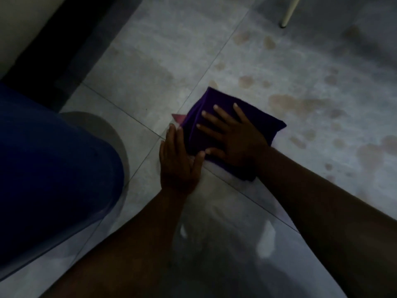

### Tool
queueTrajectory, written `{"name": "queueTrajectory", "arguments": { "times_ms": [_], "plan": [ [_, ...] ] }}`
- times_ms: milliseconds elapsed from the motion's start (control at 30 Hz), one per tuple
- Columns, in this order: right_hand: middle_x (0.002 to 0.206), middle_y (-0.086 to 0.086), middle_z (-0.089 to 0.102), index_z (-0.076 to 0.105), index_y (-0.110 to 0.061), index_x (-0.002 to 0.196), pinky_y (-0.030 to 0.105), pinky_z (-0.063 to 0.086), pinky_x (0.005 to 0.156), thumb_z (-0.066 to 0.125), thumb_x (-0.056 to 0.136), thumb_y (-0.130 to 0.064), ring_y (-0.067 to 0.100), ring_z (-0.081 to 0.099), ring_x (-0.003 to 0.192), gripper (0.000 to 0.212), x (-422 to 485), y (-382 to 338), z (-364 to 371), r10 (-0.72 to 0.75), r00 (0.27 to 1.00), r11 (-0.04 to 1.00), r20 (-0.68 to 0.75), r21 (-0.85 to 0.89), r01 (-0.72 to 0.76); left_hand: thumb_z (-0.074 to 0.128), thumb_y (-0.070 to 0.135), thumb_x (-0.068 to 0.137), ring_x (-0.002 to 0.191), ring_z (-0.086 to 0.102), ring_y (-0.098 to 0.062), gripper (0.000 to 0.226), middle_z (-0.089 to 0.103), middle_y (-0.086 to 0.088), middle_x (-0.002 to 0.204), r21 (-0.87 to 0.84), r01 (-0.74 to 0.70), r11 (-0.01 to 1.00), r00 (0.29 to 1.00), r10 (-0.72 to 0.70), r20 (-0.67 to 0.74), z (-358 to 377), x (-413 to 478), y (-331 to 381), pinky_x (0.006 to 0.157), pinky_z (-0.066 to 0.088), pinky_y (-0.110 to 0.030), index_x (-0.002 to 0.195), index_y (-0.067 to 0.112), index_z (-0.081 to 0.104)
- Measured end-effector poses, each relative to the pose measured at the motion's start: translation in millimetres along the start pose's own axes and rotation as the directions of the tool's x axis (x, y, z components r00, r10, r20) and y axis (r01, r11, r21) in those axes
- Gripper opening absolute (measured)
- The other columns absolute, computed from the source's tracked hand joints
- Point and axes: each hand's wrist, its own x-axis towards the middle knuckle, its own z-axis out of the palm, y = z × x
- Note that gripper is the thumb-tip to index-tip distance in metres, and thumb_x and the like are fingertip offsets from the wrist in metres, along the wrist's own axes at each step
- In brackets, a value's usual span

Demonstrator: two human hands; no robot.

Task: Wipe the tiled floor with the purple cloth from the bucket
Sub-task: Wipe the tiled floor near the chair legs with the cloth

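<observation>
A folded purple cloth (217,100) lies flat on the grey tiled floor (150,67) in the middle of the head view. My right hand (234,138) presses down on top of it, palm flat and fingers spread. Beside the cloth's left edge rests my left hand (179,160), fingers together, its thumb touching the cloth's near corner. Brownish wet patches (300,104) dot the tiles to the right of and beyond the cloth. No bucket shows in this view.
My knee in blue fabric (49,164) fills the left side. A dark skirting strip and a pale wall (25,20) run along the top left. A cream furniture leg (287,14) stands at the top right. Bright reflections sit on the near tiles.
</observation>
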Motion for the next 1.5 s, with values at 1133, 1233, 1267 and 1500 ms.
{"name": "queueTrajectory", "arguments": {
  "times_ms": [1133,1233,1267,1500],
  "plan": [
    [0.167,0.002,0.010,0.018,-0.032,0.156,0.059,0.006,0.122,0.020,0.100,-0.056,0.034,0.004,0.154,0.061,4,71,-10,0.058,0.998,0.997,0.004,-0.048,-0.057,0.023,0.051,0.100,0.155,0.011,-0.031,0.071,0.014,-0.016,0.167,0.115,0.021,0.993,1.000,-0.023,0.020,25,95,42,0.124,0.015,-0.054,0.156,0.007,0.019],
    [0.164,-0.001,0.022,0.029,-0.032,0.153,0.058,0.012,0.121,0.027,0.099,-0.054,0.034,0.015,0.152,0.058,-33,114,-12,-0.044,0.999,0.998,0.021,-0.041,0.045,0.021,0.054,0.100,0.155,0.011,-0.031,0.076,0.014,-0.018,0.166,0.171,0.011,0.985,0.999,-0.018,0.040,28,94,43,0.124,0.013,-0.055,0.156,0.004,0.019],
    [0.163,0.000,0.024,0.030,-0.031,0.153,0.058,0.014,0.120,0.027,0.098,-0.054,0.035,0.017,0.152,0.059,-35,133,-15,0.003,1.000,0.999,0.018,-0.042,-0.002,0.020,0.056,0.100,0.155,0.013,-0.032,0.077,0.016,-0.018,0.166,0.202,0.008,0.979,0.999,-0.017,0.042,28,94,44,0.124,0.013,-0.055,0.156,0.003,0.019],
    [0.168,0.008,0.000,0.007,-0.026,0.159,0.053,0.001,0.124,0.000,0.089,-0.069,0.037,-0.002,0.153,0.083,64,183,-44,0.391,0.920,0.918,0.010,0.075,-0.390,0.020,0.061,0.098,0.154,0.015,-0.032,0.081,0.019,-0.018,0.165,0.304,0.015,0.952,0.996,-0.043,0.084,31,97,45,0.123,0.014,-0.057,0.156,0.004,0.022]
  ]
}}
